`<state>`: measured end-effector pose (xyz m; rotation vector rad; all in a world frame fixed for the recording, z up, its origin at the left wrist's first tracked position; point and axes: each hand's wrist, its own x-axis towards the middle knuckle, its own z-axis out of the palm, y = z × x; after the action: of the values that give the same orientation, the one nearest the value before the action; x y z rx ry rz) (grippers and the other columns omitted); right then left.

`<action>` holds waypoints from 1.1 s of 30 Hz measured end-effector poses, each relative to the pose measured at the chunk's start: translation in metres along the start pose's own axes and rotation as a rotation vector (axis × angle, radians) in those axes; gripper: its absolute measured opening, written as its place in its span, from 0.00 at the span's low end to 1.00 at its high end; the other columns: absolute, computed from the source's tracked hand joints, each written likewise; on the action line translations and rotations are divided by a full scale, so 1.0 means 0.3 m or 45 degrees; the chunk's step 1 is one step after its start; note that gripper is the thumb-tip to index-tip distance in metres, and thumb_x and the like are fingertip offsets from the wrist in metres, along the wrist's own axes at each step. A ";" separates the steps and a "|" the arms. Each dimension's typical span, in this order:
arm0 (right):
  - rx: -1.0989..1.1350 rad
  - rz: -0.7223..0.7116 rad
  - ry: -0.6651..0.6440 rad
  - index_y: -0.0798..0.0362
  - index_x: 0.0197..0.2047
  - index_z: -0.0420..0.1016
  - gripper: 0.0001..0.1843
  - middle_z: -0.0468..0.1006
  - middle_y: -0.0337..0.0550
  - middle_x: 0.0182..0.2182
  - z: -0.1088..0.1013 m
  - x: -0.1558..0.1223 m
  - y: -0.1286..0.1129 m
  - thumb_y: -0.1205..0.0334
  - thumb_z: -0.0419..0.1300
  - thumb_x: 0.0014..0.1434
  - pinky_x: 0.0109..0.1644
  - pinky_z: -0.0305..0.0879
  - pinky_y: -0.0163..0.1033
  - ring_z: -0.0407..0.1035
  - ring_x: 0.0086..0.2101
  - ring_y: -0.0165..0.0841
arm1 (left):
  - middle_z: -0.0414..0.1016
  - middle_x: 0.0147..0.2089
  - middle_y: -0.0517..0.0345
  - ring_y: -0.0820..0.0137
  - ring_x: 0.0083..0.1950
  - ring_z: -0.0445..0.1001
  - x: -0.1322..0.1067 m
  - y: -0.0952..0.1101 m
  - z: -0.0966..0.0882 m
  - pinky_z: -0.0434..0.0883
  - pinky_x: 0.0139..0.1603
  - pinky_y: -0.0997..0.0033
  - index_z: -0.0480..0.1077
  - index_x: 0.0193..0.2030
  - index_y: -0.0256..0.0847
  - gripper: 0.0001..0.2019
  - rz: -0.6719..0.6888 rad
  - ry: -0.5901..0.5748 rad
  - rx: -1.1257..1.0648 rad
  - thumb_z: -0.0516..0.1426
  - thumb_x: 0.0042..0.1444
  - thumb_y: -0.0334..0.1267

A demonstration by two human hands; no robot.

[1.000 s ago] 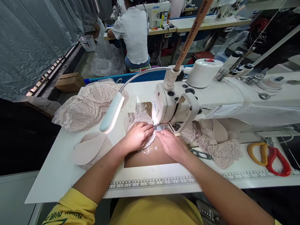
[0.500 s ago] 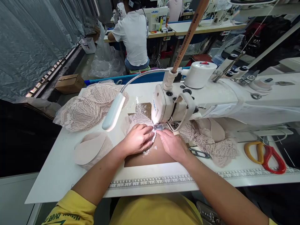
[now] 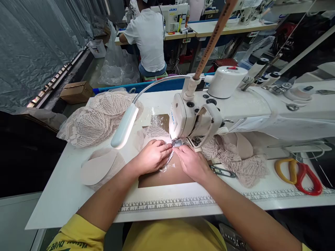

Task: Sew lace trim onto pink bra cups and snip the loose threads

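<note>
A piece of pale pink lace (image 3: 157, 131) lies under the needle end of a white sewing machine (image 3: 180, 115). My left hand (image 3: 151, 157) grips the lace just left of the presser foot (image 3: 177, 142), its fingers held together and bent. From the right, my right hand (image 3: 192, 162) pinches the edge of the same lace close in front of the foot. Both sets of fingertips nearly meet there, and they hide part of the edge. Beneath them is a shiny brown sheet (image 3: 167, 179) on the white table. More lace (image 3: 246, 169) with beige pieces bunches to the right, behind my right hand.
Stacked lace pieces (image 3: 96, 116) and a beige cup-shaped piece (image 3: 95, 169) lie at left. A lamp (image 3: 125, 127) hangs over the table. Thread snips (image 3: 222, 171) and red-and-yellow-handled scissors (image 3: 309, 179) lie right. A tape measure (image 3: 167, 205) runs along the front edge. A co-worker (image 3: 148, 38) sits ahead.
My fingers have shifted slightly along the lace edge at the foot, and less of the edge shows between my hands. The view has moved a little.
</note>
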<state>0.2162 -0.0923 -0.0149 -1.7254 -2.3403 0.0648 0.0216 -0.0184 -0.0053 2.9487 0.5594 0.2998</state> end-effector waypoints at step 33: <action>0.032 0.080 0.102 0.53 0.53 0.74 0.20 0.77 0.47 0.40 0.013 -0.016 0.013 0.69 0.49 0.62 0.39 0.61 0.39 0.69 0.36 0.36 | 0.70 0.58 0.47 0.57 0.57 0.66 -0.023 -0.009 -0.043 0.66 0.55 0.55 0.73 0.49 0.39 0.17 -0.042 0.013 -0.207 0.58 0.57 0.47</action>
<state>0.2202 -0.0953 -0.0202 -1.7562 -2.2200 0.0351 0.0115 -0.0173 0.0058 2.7802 0.5558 0.3395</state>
